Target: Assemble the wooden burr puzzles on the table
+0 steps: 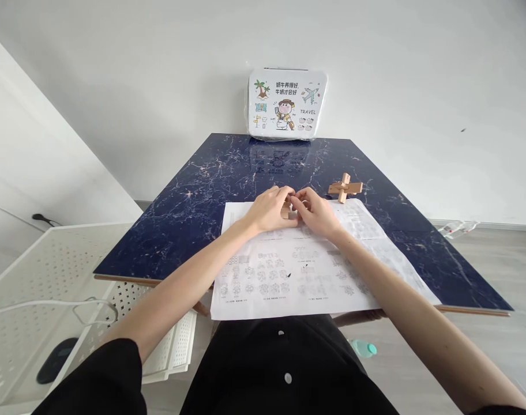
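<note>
Wood pieces (286, 212), small and pale, sit pinched between the fingertips of both hands, just above the far part of the sheet (289, 276). The left hand (269, 208) curls over them from one side and the right hand (315, 212) closes on them from the other, thumbs and forefingers meeting in the middle, so both grips are clamped on the same little cluster. Most of the wood is hidden by the fingers, and how many bits there are cannot be told. A fingertip hold like this seems suited to parts so small, as it lets each hand steady them against the other. Both wrists lie low, at or just above the paper, which probably keeps the hands from shaking. The sheet lies straight under the grip and runs back toward the person's body, its rows of small diagrams facing the person, likely so they can be read with a glance down. Just beyond the right hand and a little to its outer side, a wooden cross (345, 187) of interlocked bars rests on the table (189, 196), apart from the hands and partly off the paper. Far beyond the grip a printed tin (287, 104) leans upright against the wall. To the left of the left forearm and lower stands a white perforated cart (38, 271), and a bottle (363, 347) lies on the floor below the right arm.
</note>
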A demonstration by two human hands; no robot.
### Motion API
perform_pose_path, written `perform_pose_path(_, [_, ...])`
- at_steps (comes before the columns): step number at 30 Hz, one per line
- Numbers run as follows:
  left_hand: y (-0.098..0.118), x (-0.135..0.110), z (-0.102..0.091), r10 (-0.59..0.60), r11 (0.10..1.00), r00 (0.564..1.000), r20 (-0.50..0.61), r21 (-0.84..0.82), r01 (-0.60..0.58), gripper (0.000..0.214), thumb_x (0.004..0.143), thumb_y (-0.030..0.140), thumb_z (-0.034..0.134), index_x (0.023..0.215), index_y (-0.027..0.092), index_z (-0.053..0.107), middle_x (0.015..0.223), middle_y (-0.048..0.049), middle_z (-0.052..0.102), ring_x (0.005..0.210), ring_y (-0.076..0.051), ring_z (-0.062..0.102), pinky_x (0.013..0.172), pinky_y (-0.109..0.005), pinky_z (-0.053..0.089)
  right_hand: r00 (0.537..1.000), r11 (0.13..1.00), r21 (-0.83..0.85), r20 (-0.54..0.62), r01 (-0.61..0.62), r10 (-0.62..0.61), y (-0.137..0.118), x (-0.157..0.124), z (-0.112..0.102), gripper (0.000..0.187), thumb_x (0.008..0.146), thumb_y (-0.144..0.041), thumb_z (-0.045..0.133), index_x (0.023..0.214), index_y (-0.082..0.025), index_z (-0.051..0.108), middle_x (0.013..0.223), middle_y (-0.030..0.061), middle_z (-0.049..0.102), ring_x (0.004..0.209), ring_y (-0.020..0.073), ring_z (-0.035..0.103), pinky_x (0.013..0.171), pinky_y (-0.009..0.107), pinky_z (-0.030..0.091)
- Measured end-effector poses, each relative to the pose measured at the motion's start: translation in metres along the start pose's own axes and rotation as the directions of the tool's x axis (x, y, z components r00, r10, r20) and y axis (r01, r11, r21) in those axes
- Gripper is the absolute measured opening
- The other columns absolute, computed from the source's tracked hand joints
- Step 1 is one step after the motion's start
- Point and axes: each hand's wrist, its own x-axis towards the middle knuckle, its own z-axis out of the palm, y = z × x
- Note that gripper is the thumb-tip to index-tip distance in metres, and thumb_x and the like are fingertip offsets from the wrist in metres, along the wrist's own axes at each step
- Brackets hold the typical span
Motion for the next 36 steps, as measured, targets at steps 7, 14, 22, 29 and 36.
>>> perform_pose_path(7, [-0.005, -0.003, -0.001, 0.069, 0.994, 0.989, 0.134, -0.095, -0.056, 0.062, 0.081, 0.043, 0.081, 0.134, 0.026, 0.054, 0.13, -0.0122, 0.069, 0.119, -0.034, 0.068, 0.103, -0.052, 0.054, 0.989, 0.981, -0.156, 0.107, 0.118, -0.102, 0.005, -0.001, 0.001, 0.022, 0.105, -0.048, 0.062, 0.1, -0.026, 0.064, 0.099, 0.0059, 0.075, 0.071, 0.0179, 0.066, 0.066, 0.035, 0.051])
perform_pose_path(14, [-0.036, -0.003, -0.031, 0.07, 0.998, 0.97, 0.232, -0.019, -0.068, 0.069, 0.071, 0.069, 0.087, 0.119, 0.027, 0.065, 0.127, -0.0126, 0.064, 0.114, -0.035, 0.067, 0.094, -0.048, 0.056, 0.975, 0.964, -0.198, 0.164, 0.18, -0.149, 0.004, -0.003, 0.0, 0.032, 0.098, -0.05, 0.072, 0.12, -0.027, 0.071, 0.125, 0.0099, 0.071, 0.071, 0.0172, 0.064, 0.073, 0.039, 0.055])
perform_pose_path(22, [-0.05, -0.001, -0.037, -0.003, 0.991, 0.957, 0.291, -0.125, 0.041, 0.05, 0.078, 0.065, 0.085, 0.11, 0.027, 0.076, 0.12, -0.0096, 0.069, 0.097, -0.027, 0.07, 0.08, -0.039, 0.054, 0.967, 0.963, -0.198, 0.213, 0.184, -0.141, 0.004, 0.0, -0.003, 0.043, 0.095, -0.055, 0.077, 0.129, -0.029, 0.073, 0.125, 0.0098, 0.076, 0.073, 0.0192, 0.063, 0.071, 0.038, 0.054])
perform_pose_path(29, [-0.05, 0.003, -0.034, -0.001, 0.979, 0.95, 0.313, -0.195, 0.065, 0.065, 0.074, 0.067, 0.087, 0.118, 0.021, 0.075, 0.126, -0.0127, 0.068, 0.103, -0.028, 0.068, 0.085, -0.039, 0.052, 0.978, 0.972, -0.198, 0.189, 0.126, -0.088, 0.006, 0.001, -0.005, 0.044, 0.095, -0.052, 0.075, 0.128, -0.023, 0.072, 0.127, 0.0137, 0.073, 0.079, 0.0212, 0.068, 0.073, 0.039, 0.06])
perform_pose_path(36, [-0.047, 0.006, -0.036, -0.022, 0.966, 0.932, 0.361, -0.234, 0.113, 0.068, 0.076, 0.063, 0.086, 0.129, 0.022, 0.074, 0.13, -0.0118, 0.069, 0.105, -0.027, 0.067, 0.084, -0.036, 0.048, 0.974, 0.971, -0.236, 0.226, 0.032, 0.022, 0.001, 0.002, -0.007, 0.053, 0.095, -0.049, 0.074, 0.139, -0.022, 0.066, 0.118, 0.0128, 0.078, 0.085, 0.0257, 0.07, 0.074, 0.041, 0.057])
